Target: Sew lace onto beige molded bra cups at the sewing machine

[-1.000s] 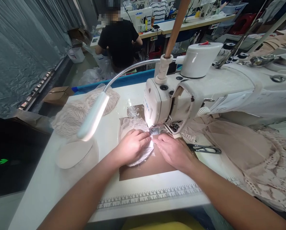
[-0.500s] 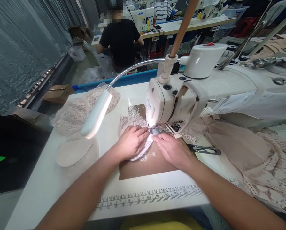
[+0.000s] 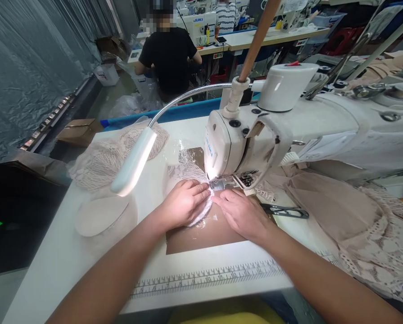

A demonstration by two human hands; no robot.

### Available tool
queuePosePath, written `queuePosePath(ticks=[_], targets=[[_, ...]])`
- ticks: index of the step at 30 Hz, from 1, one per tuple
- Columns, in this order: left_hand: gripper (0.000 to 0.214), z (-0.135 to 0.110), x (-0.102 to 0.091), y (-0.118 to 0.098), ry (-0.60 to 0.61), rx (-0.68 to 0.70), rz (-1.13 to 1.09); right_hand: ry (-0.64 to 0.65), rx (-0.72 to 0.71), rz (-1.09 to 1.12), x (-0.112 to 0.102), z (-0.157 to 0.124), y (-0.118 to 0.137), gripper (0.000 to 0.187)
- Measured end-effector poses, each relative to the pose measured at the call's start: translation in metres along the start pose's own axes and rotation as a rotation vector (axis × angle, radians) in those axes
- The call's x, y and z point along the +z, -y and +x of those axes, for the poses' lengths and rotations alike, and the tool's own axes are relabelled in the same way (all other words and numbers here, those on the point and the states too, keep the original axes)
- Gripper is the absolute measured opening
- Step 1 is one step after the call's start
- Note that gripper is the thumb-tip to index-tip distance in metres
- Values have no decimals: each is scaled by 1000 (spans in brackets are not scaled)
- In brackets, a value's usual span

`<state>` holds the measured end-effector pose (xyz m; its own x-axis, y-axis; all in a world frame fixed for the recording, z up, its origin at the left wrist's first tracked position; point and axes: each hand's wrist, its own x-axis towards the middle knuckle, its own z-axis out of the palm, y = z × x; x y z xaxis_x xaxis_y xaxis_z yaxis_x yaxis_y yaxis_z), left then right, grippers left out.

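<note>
A pale pink lace piece with a curved edge lies under the needle area of a white sewing machine. My left hand rests over it, fingers together and bent, pressing the lace close beside the presser foot. From the right, my right hand pinches the edge of the same lace between thumb and forefinger, just in front of the needle. My fingers partly hide the needle and the stitching. Beneath both hands is a brown, shiny sheet on the table.
A lit lamp on a bendable neck hangs left of the machine. Lace pieces and beige cup-shaped pieces lie on the left. Black thread snips and a beige lace heap are on the right. A measuring scale runs along the front edge.
The lace under my left hand has turned slightly, its curved edge now steeper. My right fingers have shifted slightly left and curled more. The whole view has moved a little.
</note>
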<state>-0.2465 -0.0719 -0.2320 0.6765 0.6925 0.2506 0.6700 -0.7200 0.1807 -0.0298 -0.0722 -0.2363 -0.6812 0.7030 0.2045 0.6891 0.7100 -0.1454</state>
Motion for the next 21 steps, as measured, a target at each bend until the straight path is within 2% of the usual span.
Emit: queuePosePath(ticks=[8, 13, 21], targets=[[38, 0, -5, -3, 14, -20, 34, -1, 93, 9, 2, 3, 1, 39], [36, -1, -9, -5, 45, 17, -4, -66, 140, 90, 0, 1, 0, 36], [22, -2, -11, -4, 70, 76, -31, -27, 13, 75, 2, -3, 0, 36]])
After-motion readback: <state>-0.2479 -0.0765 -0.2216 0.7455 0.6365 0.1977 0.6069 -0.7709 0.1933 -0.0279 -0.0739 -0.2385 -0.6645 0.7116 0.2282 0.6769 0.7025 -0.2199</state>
